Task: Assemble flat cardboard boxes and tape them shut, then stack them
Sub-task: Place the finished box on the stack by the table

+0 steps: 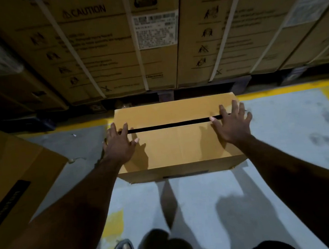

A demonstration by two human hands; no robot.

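— Left hand (121, 143)?
— Flat on the left end of the plain brown rectangular cardboard box (177, 145), fingers spread.
— The box?
— On the grey floor (281, 133), by its yellow-lined far edge.
— Right hand (231, 127)?
— Flat on the right end, fingers splayed.

Dim warehouse — grey concrete floor (282, 143), yellow line (286, 87), strapped cartons (100, 50) behind

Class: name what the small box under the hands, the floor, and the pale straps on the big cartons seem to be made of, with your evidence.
Box: plain brown cardboard, matte; creased edges and flaps show.
Floor: probably sealed or painted concrete; grey, scuffed, with yellow lines.
Straps: likely plastic packing band; thin, flat, whitish, but too blurred to be sure.
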